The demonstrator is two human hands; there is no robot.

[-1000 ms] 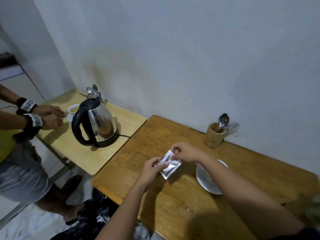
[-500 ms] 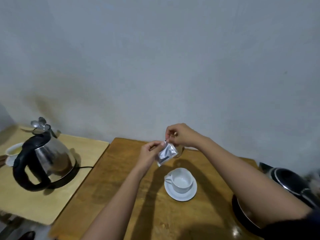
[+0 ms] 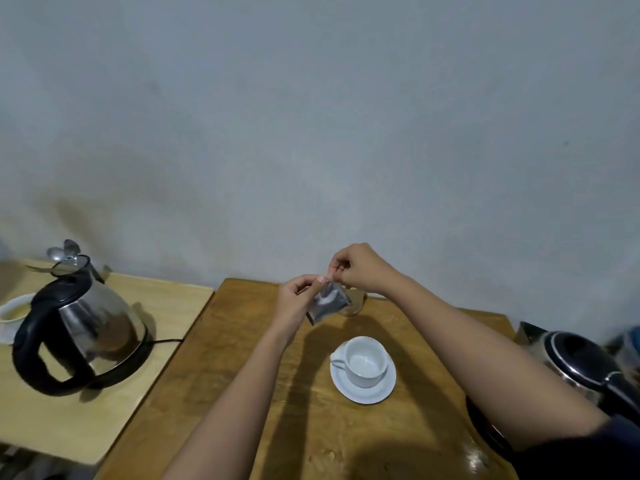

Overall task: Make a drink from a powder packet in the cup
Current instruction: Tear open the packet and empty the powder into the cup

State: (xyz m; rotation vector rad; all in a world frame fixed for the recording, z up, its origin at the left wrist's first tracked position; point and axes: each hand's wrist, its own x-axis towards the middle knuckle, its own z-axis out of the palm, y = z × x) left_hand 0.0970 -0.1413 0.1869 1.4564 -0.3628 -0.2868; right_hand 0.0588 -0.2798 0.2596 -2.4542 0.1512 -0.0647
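Observation:
A small silver powder packet [image 3: 329, 301] hangs in the air above the brown wooden table [image 3: 242, 375]. My left hand [image 3: 298, 299] pinches its upper left side. My right hand [image 3: 356, 268] pinches the top corner with fingertips close to the left thumb. Below and slightly right of the packet, a white cup [image 3: 365, 362] stands on a white saucer [image 3: 363, 393], handle to the left; it looks empty.
A steel kettle with a black handle [image 3: 83, 327] sits on a lighter side table [image 3: 69, 410] at left, beside another cup [image 3: 14, 310]. A second black-lidded kettle [image 3: 581, 362] stands at the right edge. A wooden holder [image 3: 355, 306] is partly hidden behind the packet.
The view swung right and steadied, bringing the cup and right kettle into sight. Both hands lifted the packet from near the table to above the cup's far side.

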